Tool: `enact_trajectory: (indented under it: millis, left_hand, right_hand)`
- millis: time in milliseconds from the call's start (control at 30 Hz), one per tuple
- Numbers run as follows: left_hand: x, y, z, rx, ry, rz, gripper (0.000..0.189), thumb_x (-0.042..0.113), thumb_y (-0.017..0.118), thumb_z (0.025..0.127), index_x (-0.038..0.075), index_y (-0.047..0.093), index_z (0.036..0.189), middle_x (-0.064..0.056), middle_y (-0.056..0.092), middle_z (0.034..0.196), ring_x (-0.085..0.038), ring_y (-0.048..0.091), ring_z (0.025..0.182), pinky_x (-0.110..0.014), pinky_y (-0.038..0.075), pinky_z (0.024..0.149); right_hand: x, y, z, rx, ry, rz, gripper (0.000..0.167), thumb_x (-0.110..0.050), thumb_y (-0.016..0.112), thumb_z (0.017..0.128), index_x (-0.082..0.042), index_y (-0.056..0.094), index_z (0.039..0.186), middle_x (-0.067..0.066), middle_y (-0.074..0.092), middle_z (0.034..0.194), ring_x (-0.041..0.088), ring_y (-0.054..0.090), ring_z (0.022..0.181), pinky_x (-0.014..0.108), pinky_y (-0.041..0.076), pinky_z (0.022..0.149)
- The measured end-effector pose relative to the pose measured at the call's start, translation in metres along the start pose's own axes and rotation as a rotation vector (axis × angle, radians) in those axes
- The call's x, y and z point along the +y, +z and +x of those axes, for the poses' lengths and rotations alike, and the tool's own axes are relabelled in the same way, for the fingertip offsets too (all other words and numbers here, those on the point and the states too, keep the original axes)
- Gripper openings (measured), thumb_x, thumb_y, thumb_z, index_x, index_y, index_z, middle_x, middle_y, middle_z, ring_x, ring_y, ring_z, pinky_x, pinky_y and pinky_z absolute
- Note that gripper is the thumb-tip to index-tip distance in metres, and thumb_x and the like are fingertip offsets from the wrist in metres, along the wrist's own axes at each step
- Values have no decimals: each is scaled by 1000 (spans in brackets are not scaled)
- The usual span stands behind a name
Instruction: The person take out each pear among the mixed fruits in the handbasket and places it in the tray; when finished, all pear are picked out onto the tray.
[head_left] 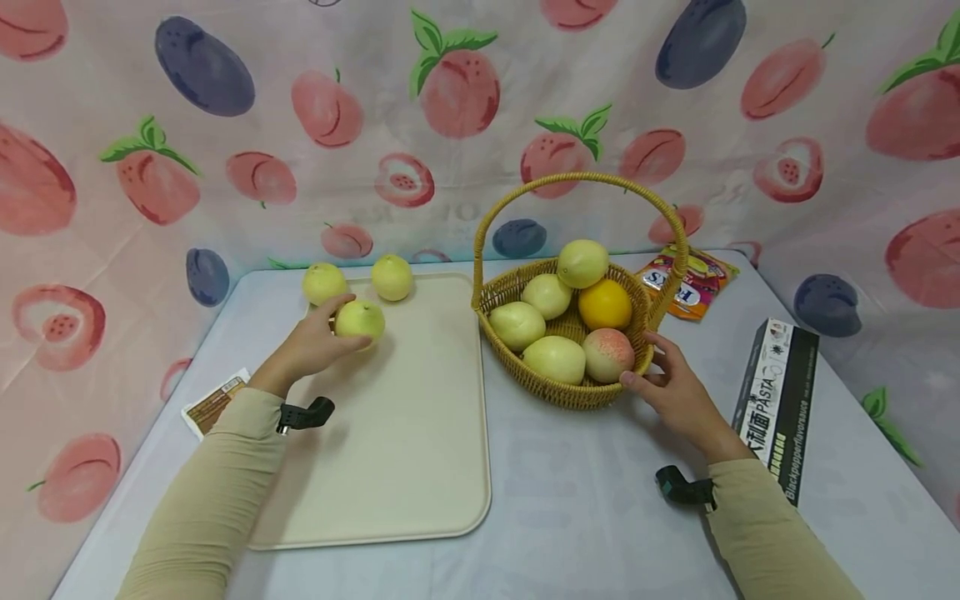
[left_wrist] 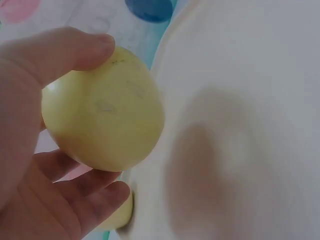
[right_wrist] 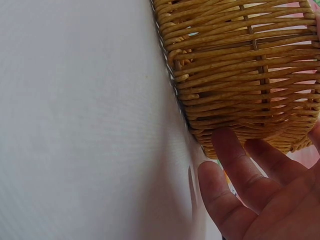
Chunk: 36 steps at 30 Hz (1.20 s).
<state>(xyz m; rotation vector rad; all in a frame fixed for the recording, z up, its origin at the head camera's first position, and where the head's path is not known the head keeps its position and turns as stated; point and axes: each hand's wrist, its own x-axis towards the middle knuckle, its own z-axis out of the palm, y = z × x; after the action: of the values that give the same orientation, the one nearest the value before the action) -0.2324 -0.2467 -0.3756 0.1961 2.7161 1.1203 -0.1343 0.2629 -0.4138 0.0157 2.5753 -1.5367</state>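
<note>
My left hand [head_left: 311,337] grips a round pale-yellow fruit [head_left: 360,322] above the beige tray [head_left: 405,417]. Thumb and fingers lie around its sides; faint scuffs mark the fruit [left_wrist: 105,110] in the left wrist view. Behind it, two similar yellow fruits [head_left: 324,284] [head_left: 392,277] sit at the tray's far edge. My right hand [head_left: 678,400] touches the right side of a handled wicker basket [head_left: 517,362], with its fingers spread against the weave [right_wrist: 235,90]. In the basket are several pale-yellow fruits [head_left: 555,359], an orange [head_left: 604,305] and a peach [head_left: 609,356].
A black-and-white pasta box [head_left: 776,408] lies right of my right hand. Behind the basket handle rests an orange snack packet [head_left: 693,283]. A brown-and-white packet [head_left: 213,404] is by the tray's left edge. A fruit-print cloth [head_left: 405,108] hangs behind the white table.
</note>
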Motion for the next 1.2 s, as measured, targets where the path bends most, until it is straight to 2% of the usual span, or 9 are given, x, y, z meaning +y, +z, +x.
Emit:
enact_trajectory:
  millis: [533, 767, 1000, 1200]
  left_hand:
    - [-33, -10, 0, 45, -51, -8, 92, 37, 74, 91, 4, 20, 158, -30, 37, 149, -44, 38, 133, -58, 31, 108]
    - [-38, -11, 4, 60, -80, -24, 96, 37, 75, 90, 4, 17, 159, -28, 30, 155, -44, 36, 135, -60, 29, 110]
    - [-45, -9, 9, 89, -91, -60, 94, 34, 73, 91, 3, 16, 159, -28, 31, 154, -43, 38, 132, -58, 30, 110]
    - [-45, -9, 9, 115, -103, -83, 96, 37, 72, 92, 4, 14, 160, -29, 31, 153, -43, 37, 132, -58, 30, 110]
  right_hand:
    - [1, 1, 1, -4, 6, 5, 90, -42, 63, 99, -12, 4, 161, 32, 20, 158, 47, 48, 125, 58, 42, 101]
    - [2, 1, 1, 0, 5, 5, 90, -42, 63, 99, -12, 4, 161, 32, 20, 158, 48, 48, 125, 59, 42, 101]
    - [2, 2, 0, 1, 0, -1, 89, -41, 62, 100, -11, 5, 161, 32, 20, 158, 47, 49, 125, 57, 44, 100]
    - [1, 1, -1, 2, -7, 3, 89, -41, 62, 100, -11, 5, 161, 31, 20, 158, 47, 49, 125, 58, 42, 101]
